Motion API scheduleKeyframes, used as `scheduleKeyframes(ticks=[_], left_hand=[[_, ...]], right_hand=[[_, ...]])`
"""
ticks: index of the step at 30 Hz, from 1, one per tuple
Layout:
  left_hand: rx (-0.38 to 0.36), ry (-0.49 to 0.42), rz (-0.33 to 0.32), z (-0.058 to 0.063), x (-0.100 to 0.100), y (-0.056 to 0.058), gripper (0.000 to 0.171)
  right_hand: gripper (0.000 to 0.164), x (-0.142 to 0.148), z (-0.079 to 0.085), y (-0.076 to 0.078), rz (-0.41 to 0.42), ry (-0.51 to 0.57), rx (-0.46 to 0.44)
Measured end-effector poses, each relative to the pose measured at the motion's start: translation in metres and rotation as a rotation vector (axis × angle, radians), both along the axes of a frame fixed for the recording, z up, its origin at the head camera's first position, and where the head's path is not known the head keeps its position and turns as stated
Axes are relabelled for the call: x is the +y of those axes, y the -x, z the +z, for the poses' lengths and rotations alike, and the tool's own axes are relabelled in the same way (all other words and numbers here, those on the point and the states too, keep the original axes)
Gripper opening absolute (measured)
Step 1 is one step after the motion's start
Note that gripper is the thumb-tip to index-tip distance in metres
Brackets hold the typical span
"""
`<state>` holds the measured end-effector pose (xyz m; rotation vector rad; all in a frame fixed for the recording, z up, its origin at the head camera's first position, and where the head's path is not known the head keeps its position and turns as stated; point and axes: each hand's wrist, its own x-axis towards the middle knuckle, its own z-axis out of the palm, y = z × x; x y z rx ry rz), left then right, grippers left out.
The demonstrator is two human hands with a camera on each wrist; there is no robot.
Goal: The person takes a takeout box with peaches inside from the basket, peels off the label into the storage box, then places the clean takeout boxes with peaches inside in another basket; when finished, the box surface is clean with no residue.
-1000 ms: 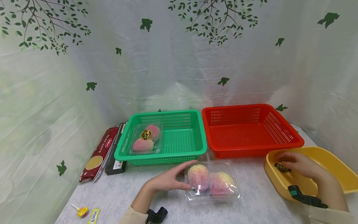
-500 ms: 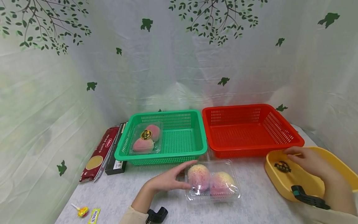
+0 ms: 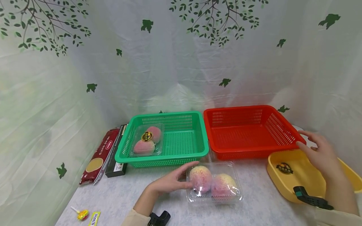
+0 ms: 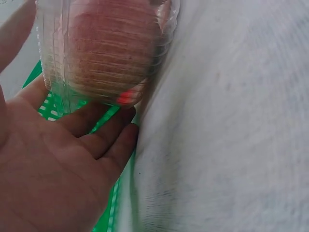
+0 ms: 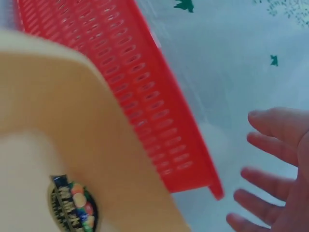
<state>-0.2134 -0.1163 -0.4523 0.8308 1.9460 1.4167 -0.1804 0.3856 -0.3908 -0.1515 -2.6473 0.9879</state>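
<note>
In the head view, a clear plastic clamshell box (image 3: 234, 172) with two pink-yellow peaches (image 3: 224, 185) inside lies on the table. My left hand (image 3: 173, 181) rests at its left side, thumb and fingers spread along the edge. The left wrist view has those fingers (image 4: 113, 140) touching the ribbed wall of the box (image 4: 63, 53). Over the far side of a yellow basin (image 3: 275, 180), at the red basket's right corner, my right hand (image 3: 322, 153) is raised with spread fingers and nothing in them. A round black-and-gold sticker (image 3: 284, 168) lies inside the basin.
A green basket (image 3: 181, 160) holds another box of peaches (image 3: 147, 141) bearing a sticker. Beside it stands a red basket (image 3: 240, 153). Left are a maroon packet (image 3: 99, 157) and a black box (image 3: 116, 169); nearer lie a lollipop (image 3: 83, 215) and a small yellow packet (image 3: 94, 218).
My right hand has left the sticker in the yellow basin and moved up and away, towards the red basket's right corner. My left hand stays against the clamshell box.
</note>
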Motion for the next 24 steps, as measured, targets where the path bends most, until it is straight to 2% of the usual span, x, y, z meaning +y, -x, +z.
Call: scheduleKeyframes(ticks=[6,13,16,19,21,24], left_hand=[[-0.006,-0.019,0.019,0.001,0.001,-0.001,0.077],[0.001,-0.036,0.035,0.006,0.007,-0.004,0.071],[-0.038,-0.054,0.058,0.009,0.009,-0.006,0.063],[-0.109,-0.080,0.091,0.011,0.010,-0.008,0.057],[-0.155,-0.100,0.113,0.013,0.011,-0.009,0.056],[-0.187,-0.113,0.158,0.013,0.013,-0.009,0.057]], right_hand=[[0.080,0.006,-0.011,0.004,0.057,0.056,-0.145],[0.089,0.009,-0.014,0.005,0.104,0.061,-0.248],[0.091,0.010,-0.014,0.005,0.129,0.061,-0.277],[0.091,0.010,-0.016,0.006,0.146,0.056,-0.293],[0.091,0.011,-0.018,0.007,0.150,0.057,-0.295],[0.091,0.011,-0.021,0.008,0.145,0.063,-0.290]])
